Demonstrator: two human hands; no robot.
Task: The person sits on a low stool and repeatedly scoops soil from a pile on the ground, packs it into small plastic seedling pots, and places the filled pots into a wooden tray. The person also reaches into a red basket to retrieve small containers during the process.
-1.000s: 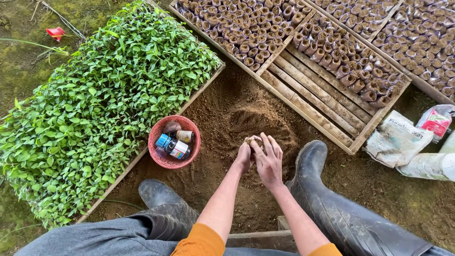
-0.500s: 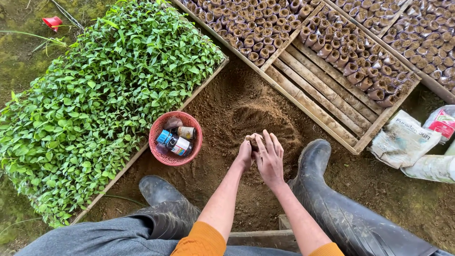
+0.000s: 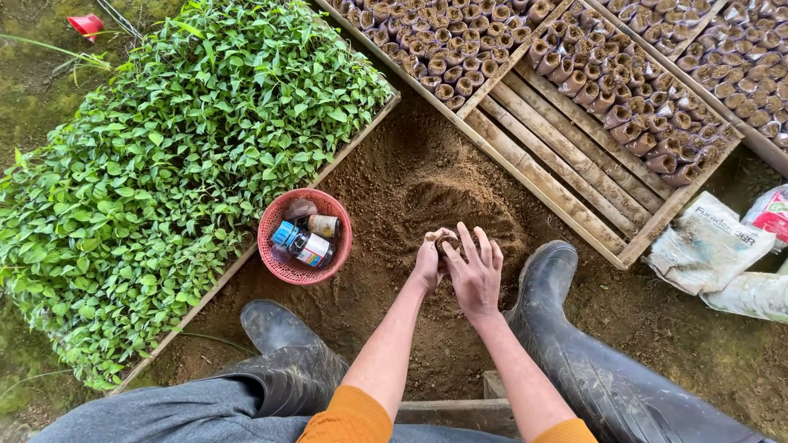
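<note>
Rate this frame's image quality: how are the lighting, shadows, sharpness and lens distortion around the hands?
Head view: soft, even daylight, no hard shadows or glare; left hand and right hand, closed around a small soil-filled pot, look sharp, with no motion blur; seedling leaves stay crisp; wide-angle stretch shows at the edges, in the boots and wooden tray.

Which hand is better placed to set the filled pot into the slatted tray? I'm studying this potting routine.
Probably the right hand: it lies nearer the slatted tray, up and right. The left hand cups the small soil pot.
</note>
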